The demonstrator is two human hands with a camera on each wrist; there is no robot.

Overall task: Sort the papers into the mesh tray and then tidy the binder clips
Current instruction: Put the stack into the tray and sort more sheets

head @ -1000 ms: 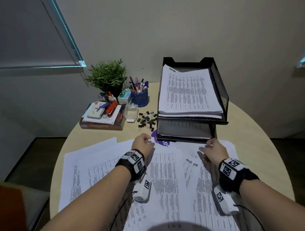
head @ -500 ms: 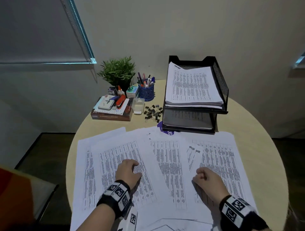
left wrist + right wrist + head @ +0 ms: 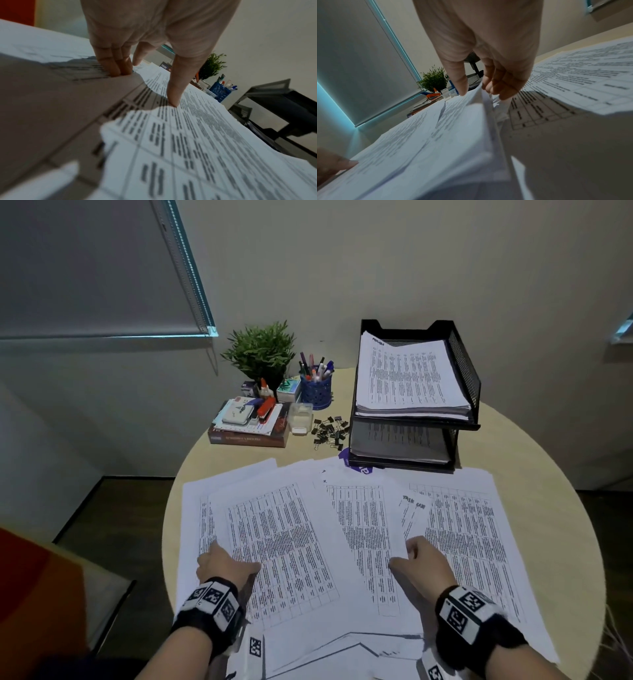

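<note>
Right hand (image 3: 488,75) pinches the lifted edge of the middle sheets, thumb above and fingers beneath, apparently to gather them. Left hand (image 3: 137,56) presses fingertips flat on the papers (image 3: 284,539), steadying them. Beyond both grips lie binder clips (image 3: 330,431) and, beside them, the half-filled mesh tray (image 3: 464,378).

Printed papers (image 3: 359,529) lie spread and overlapping on the round tabletop (image 3: 534,474). The left hand (image 3: 224,565) rests on the left sheets, and the right hand (image 3: 423,568) is at the edge of a middle sheet. Behind them stands a black mesh tray (image 3: 462,371) with two levels, both holding paper. The binder clips (image 3: 330,431) lie in a loose heap just left of it.
</note>
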